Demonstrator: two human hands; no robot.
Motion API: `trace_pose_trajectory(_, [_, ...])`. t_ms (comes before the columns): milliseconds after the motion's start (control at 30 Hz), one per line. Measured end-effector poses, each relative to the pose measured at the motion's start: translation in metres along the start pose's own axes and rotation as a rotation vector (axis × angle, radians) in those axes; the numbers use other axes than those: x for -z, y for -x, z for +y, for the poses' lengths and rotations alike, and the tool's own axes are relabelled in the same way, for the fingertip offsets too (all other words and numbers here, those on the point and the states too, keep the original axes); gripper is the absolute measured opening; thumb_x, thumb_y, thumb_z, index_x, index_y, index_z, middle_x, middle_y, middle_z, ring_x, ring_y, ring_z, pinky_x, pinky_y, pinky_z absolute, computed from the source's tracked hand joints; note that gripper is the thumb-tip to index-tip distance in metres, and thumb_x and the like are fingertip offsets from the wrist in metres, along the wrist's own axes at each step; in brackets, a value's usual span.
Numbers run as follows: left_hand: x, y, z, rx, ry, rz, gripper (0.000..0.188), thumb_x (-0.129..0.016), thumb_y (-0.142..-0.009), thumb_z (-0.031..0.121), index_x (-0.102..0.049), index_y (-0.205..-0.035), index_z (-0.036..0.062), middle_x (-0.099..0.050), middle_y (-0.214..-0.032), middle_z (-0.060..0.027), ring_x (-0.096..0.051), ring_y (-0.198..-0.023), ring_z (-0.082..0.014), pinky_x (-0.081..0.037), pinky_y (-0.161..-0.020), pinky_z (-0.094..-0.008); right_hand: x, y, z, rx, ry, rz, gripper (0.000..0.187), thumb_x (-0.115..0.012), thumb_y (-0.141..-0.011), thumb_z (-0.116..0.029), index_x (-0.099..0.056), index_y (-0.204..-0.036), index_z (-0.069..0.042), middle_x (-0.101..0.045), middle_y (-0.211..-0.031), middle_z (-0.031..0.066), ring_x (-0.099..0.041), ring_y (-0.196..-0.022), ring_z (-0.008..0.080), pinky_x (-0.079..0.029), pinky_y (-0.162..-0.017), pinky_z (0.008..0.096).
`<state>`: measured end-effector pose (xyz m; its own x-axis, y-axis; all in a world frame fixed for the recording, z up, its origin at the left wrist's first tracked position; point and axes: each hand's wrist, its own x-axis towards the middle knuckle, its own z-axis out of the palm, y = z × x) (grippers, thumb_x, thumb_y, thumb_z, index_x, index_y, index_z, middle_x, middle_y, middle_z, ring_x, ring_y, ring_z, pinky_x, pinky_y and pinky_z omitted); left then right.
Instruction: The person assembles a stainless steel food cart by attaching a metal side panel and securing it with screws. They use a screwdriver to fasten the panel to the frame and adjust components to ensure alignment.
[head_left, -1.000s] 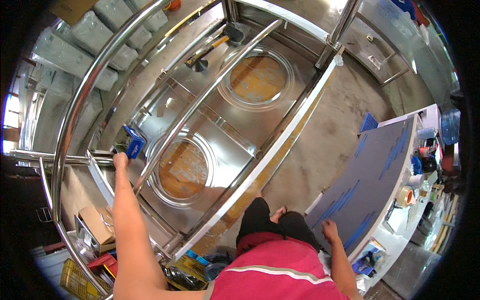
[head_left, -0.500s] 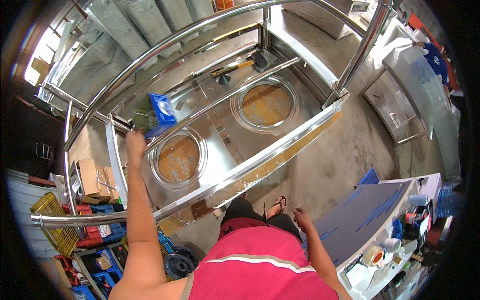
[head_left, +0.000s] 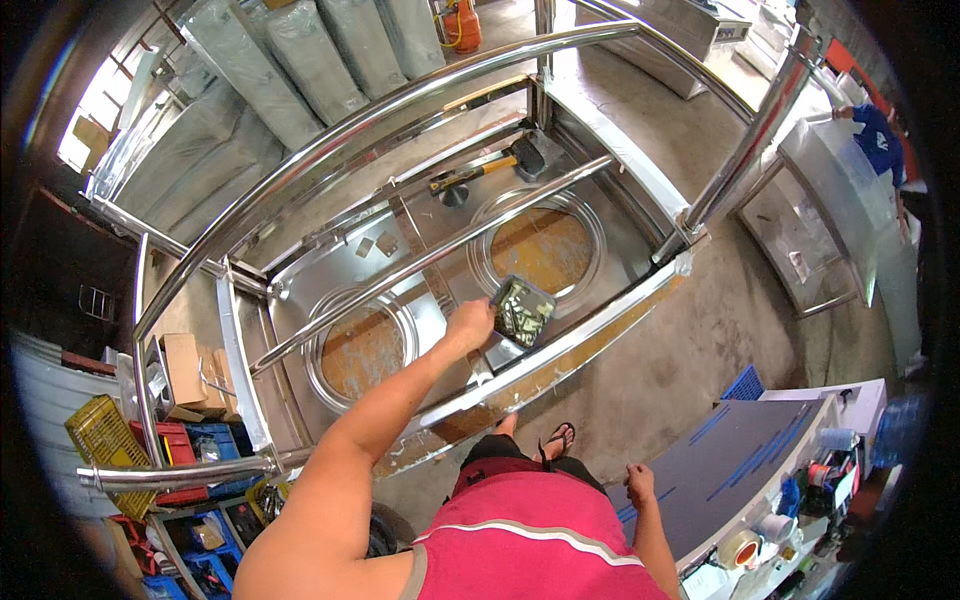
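Steelwork dominates: a shiny tubular frame (head_left: 440, 76) fills the middle of the view, taking that middle as the clock's centre, with a steel panel (head_left: 430, 325) inside it. Tall wrapped slabs (head_left: 290, 80) stand beyond it at eleven o'clock. At four o'clock a table (head_left: 720, 470) shows a grey top streaked with blue. A yellow crate (head_left: 110, 460) sits at eight o'clock, outside the frame. Two ringed round openings break the panel, one (head_left: 545, 245) toward one o'clock, the other (head_left: 360, 350) toward eight. At twelve o'clock a black-headed mallet (head_left: 490, 168) lies along the panel's far side.

Smaller again is an open bin (head_left: 544, 318), just off centre toward three o'clock, over the panel and beside the upper opening. The left hand (head_left: 470, 325) grips its left edge, fingers closed on the rim; thumb placement is too small to tell. The right hand (head_left: 640, 483), at five o'clock near the table's edge, has half-curled fingers; whether they pinch anything, I cannot tell. Smallest are the metal-looking pieces (head_left: 523, 312) inside the bin.

The step in hand looks like carrying the bin one-handed; the next move calls for a firm, level hold, lest pieces spill.
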<state>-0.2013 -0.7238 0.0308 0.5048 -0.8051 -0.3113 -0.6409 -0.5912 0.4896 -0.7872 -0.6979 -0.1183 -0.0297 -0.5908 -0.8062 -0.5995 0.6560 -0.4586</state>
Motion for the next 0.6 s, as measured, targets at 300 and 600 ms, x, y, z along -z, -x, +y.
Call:
trace_pose_trajectory(300, [0.087,-0.019,0.035,-0.206,-0.128,0.174,0.036,-0.063,-0.097,0.042,-0.074,-0.103,0.0085,-0.074,-0.093,-0.0208,-0.073,-0.088,-0.04,-0.057,-0.077,-0.0503,-0.035,0.044,0.031,-0.174,-0.01,0.03,0.026,-0.066,-0.095,-0.025,-0.07,-0.109,-0.003,-0.065,-0.067,0.01,-0.052,-0.045,0.0181,-0.038,-0.041,0.0357])
trace_pose_trajectory(600, [0.176,-0.306,-0.121,-0.025,-0.392,0.39,0.052,-0.066,-0.095,0.048,-0.062,-0.132,0.0116,-0.063,-0.136,-0.0171,-0.062,-0.121,-0.0365,-0.051,-0.1,-0.0495,-0.063,0.094,-0.013,-0.248,-0.106,0.152,0.026,-0.066,-0.098,-0.027,-0.07,-0.108,-0.003,-0.062,-0.066,0.0063,-0.053,-0.049,0.0155,-0.039,-0.042,0.0325])
